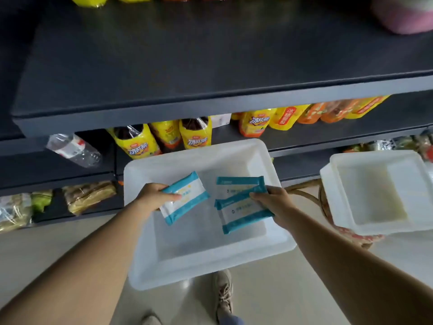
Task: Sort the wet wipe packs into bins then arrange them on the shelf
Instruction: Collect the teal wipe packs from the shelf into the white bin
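My left hand (154, 195) pinches one blue-and-white wipe pack (185, 198) by its near-left edge, thumb on top, fingers curled under. My right hand (273, 202) grips two more packs (242, 205) fanned one over the other, held from their right ends. All three hang over the large white bin (210, 261), which sits low at the centre of my view; whether they rest on its floor or are lifted clear of it I cannot tell.

The relation I care about is the bare dark shelf (210, 66), which lies at twelve o'clock from both hands, well above the bin. The left pack's long axis runs from seven to one o'clock; the right pair lie closer to eight-to-two. The shelf's front lip runs nearly nine-to-three, so I judge each pack needs a turn before setting down. Neither hand looks clearly nearer the shelf.

Outward, a second white bin (351, 207) sits at three o'clock. Yellow drink bottles (195, 134) line the lower shelf at twelve o'clock, just behind the large bin.
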Demonstrator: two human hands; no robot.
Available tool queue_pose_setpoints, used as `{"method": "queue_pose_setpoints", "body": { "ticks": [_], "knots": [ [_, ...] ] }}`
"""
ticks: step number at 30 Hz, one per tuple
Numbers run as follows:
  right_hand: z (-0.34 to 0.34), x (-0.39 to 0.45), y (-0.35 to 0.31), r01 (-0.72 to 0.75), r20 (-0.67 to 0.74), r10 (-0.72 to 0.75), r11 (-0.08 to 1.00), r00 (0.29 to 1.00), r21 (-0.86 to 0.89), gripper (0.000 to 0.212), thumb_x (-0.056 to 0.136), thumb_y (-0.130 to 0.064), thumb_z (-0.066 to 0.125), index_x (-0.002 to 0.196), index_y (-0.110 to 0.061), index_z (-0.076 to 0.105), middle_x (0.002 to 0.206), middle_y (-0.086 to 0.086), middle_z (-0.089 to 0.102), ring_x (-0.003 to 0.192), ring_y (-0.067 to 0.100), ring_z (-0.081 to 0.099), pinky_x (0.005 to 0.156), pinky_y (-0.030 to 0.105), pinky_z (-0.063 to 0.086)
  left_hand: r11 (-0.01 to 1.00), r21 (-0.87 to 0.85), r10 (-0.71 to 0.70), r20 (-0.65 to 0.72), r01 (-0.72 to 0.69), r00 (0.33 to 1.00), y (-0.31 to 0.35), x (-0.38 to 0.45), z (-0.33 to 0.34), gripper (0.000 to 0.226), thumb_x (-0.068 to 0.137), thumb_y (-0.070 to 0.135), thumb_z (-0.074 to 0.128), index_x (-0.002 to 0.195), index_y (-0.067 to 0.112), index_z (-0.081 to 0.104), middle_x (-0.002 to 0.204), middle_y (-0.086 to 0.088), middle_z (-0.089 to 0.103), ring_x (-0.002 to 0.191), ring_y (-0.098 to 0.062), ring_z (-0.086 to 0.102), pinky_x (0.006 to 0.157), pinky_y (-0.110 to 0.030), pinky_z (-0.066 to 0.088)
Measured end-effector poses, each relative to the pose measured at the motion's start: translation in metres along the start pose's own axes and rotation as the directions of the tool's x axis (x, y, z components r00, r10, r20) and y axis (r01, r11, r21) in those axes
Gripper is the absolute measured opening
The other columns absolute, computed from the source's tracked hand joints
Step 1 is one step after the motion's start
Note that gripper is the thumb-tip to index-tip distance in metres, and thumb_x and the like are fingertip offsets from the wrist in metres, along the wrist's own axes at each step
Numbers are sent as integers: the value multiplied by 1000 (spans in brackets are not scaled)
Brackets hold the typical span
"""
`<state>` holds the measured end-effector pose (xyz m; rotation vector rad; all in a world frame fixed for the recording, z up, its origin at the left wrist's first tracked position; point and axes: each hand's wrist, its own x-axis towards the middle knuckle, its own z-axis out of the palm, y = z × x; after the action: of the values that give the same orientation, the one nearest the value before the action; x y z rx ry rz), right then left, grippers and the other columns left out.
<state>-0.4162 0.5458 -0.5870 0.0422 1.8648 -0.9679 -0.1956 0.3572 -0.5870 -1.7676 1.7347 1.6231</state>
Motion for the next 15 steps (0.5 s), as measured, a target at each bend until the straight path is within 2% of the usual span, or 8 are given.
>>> {"method": "queue_pose_setpoints", "body": {
  "ticks": [2, 5, 8, 12, 15],
  "knots": [
    [8, 27, 14, -30, 24, 30, 999, 999, -26, 13, 83, -5, 68, 95, -8, 67, 87, 12, 70, 80, 29, 70, 74, 41, 59, 999, -6, -40, -14, 40, 999, -11, 24, 10, 24, 76, 17, 77, 98, 14, 67, 89, -6, 65, 78, -19, 57, 61, -24, 45],
    [21, 58, 30, -63, 53, 65, 997, 996, -42, 11, 83, -5, 68, 93, -9, 66, 83, 10, 70, 74, 25, 69, 66, 34, 60, 996, -20, -84, -24, 84, 996, -28, 54, 21, 30, 74, 13, 79, 101, 8, 69, 88, -8, 66, 79, -23, 59, 68, -27, 45],
    [30, 79, 43, -81, 49, 84, 995, 995, -50, 9, 82, -6, 69, 91, -9, 67, 82, 10, 71, 70, 21, 70, 62, 31, 60, 995, -29, -101, -11, 100, 995, -40, 73, 32, 31, 72, 8, 79, 101, 2, 70, 85, -10, 66, 73, -23, 58, 67, -27, 43],
    [38, 93, 55, -42, 4, 43, 984, 999, -176, 6, 83, -10, 68, 87, -13, 67, 83, 7, 71, 70, 18, 69, 63, 31, 59, 992, -5, -125, -45, 125, 991, -51, 87, 45, 28, 70, 9, 80, 96, 4, 71, 79, -9, 63, 61, -18, 52, 54, -23, 37],
    [40, 99, 57, -26, -14, 23, 973, 1000, -229, 5, 84, -12, 68, 87, -15, 66, 81, 4, 70, 71, 19, 69, 62, 31, 59, 986, 42, -158, -101, 163, 982, -59, 97, 47, 31, 66, 16, 84, 89, 0, 72, 81, -16, 68, 67, -25, 57, 62, -29, 41]
  ]
}}
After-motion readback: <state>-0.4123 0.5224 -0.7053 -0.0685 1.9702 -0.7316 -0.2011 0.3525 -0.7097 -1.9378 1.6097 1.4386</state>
